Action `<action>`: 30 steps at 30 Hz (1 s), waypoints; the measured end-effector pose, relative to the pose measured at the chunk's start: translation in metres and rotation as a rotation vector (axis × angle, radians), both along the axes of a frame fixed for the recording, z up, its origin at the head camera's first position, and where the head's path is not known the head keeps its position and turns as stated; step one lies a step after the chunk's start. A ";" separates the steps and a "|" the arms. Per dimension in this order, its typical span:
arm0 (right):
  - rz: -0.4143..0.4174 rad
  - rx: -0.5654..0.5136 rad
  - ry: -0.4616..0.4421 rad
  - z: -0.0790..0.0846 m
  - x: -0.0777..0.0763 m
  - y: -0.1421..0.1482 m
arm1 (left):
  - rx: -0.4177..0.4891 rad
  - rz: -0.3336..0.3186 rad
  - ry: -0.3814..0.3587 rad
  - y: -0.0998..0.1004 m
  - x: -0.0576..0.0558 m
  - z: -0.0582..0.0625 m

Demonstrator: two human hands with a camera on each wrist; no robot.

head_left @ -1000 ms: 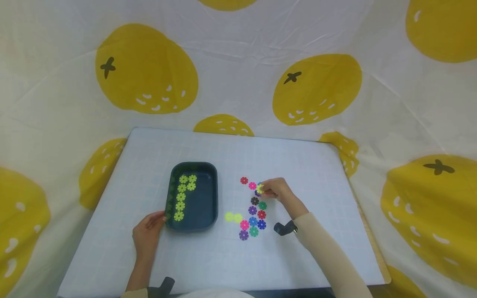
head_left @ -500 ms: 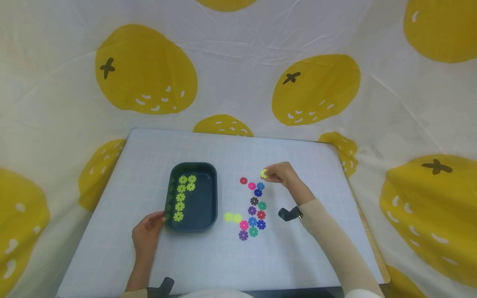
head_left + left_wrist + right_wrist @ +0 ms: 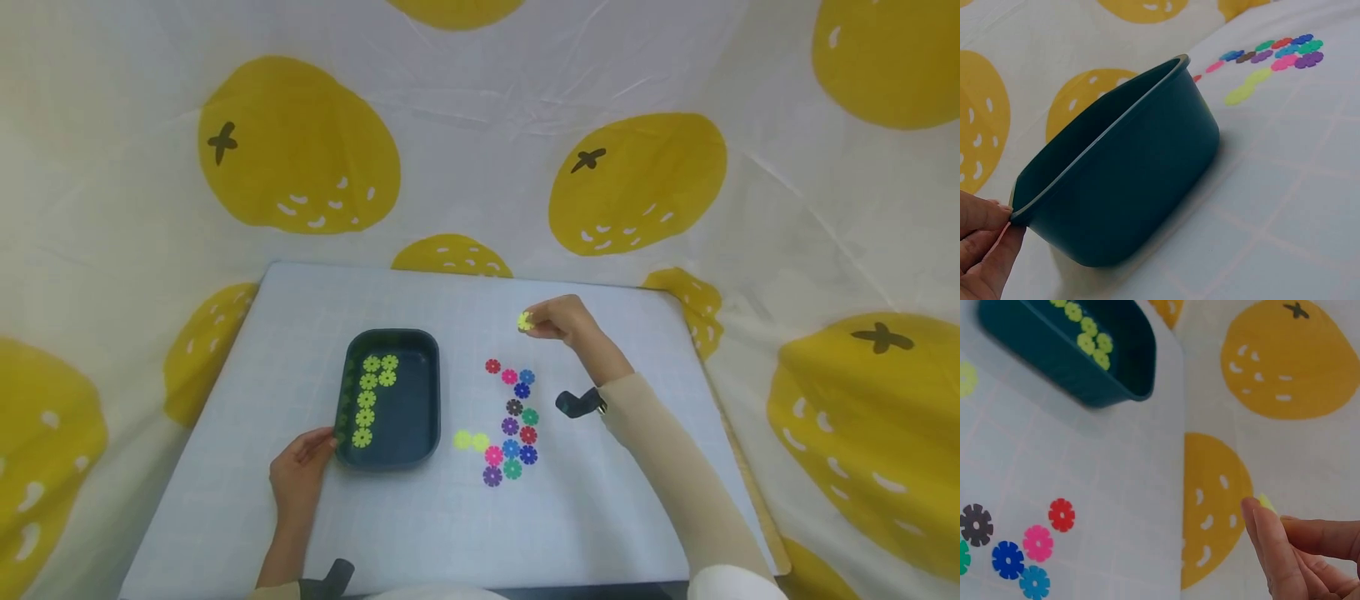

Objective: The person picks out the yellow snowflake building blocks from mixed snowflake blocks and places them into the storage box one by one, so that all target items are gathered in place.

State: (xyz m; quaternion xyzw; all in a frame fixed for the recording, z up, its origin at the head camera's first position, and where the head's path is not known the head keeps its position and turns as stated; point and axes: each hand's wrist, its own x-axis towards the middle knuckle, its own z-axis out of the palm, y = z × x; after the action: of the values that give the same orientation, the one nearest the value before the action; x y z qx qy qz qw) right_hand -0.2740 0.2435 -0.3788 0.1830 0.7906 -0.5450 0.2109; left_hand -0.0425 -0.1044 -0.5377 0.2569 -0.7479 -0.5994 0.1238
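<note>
My left hand [image 3: 300,467] pinches the near-left rim of a dark teal tray [image 3: 437,408] between thumb and fingers; the left wrist view shows this grip at the rim's corner [image 3: 1017,215]. Inside the tray, several yellow-green snowflake discs [image 3: 366,399] lie along its left side. My right hand [image 3: 564,318] is raised beyond the loose discs, pinching one yellow snowflake disc [image 3: 525,322]. In the right wrist view only a sliver of that yellow disc [image 3: 1266,503] shows between thumb and fingers.
Right of the tray, several coloured snowflake discs [image 3: 511,426] lie on the white table [image 3: 600,517] in a loose column. Two yellow-green discs [image 3: 471,440] sit at its left. A white curtain with yellow fruit prints [image 3: 637,183] hangs behind the table's far edge.
My right hand has lifted away from the coloured discs, moving toward the far edge with the yellow snowflake disc. My left hand stays at the tray's rim.
</note>
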 end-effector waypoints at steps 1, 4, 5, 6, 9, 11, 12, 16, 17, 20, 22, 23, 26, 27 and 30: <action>0.008 -0.009 0.006 0.002 -0.001 -0.003 | -0.004 0.002 0.000 0.000 0.000 0.000; 0.031 -0.031 0.010 0.007 -0.005 -0.013 | -0.009 0.009 0.006 -0.001 0.000 -0.001; 0.036 -0.038 0.007 0.008 -0.006 -0.017 | -0.008 0.010 0.009 -0.001 0.000 -0.001; 0.045 -0.047 0.006 0.009 -0.006 -0.021 | -0.008 0.011 0.012 -0.001 0.000 -0.002; 0.065 -0.063 0.006 0.011 -0.008 -0.034 | -0.004 0.010 0.021 -0.001 0.000 -0.002; 0.085 -0.074 0.014 0.013 -0.009 -0.043 | -0.003 0.009 0.022 -0.001 -0.001 -0.002; 0.097 -0.079 0.019 0.014 -0.009 -0.047 | -0.003 0.010 0.020 -0.001 -0.001 -0.001; 0.123 -0.100 0.032 0.016 -0.012 -0.063 | -0.002 0.015 -0.001 -0.001 -0.002 0.001; 0.127 -0.103 0.036 0.016 -0.012 -0.067 | -0.003 0.016 -0.006 -0.001 -0.002 0.001; 0.131 -0.101 0.044 0.016 -0.013 -0.081 | -0.007 0.020 -0.012 -0.001 -0.003 0.000; 0.139 -0.099 0.047 0.016 -0.013 -0.090 | -0.010 0.019 -0.010 -0.002 -0.003 0.000; 0.147 -0.094 0.046 0.015 -0.013 -0.096 | -0.010 0.018 -0.010 -0.002 -0.003 0.000; 0.190 -0.072 0.050 0.012 -0.013 -0.112 | -0.007 0.018 -0.006 -0.003 -0.002 -0.001; 0.209 -0.065 0.054 0.011 -0.013 -0.118 | -0.005 0.018 -0.004 -0.003 -0.002 -0.001; 0.253 -0.061 0.059 0.004 -0.010 -0.135 | 0.002 0.018 -0.003 -0.004 -0.002 -0.001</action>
State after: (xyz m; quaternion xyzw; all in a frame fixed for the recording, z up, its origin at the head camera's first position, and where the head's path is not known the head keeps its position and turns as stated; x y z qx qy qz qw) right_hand -0.2837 0.1082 -0.3744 0.0592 0.7963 -0.5429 0.2601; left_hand -0.0444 -0.1081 -0.5390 0.2647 -0.7451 -0.5987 0.1276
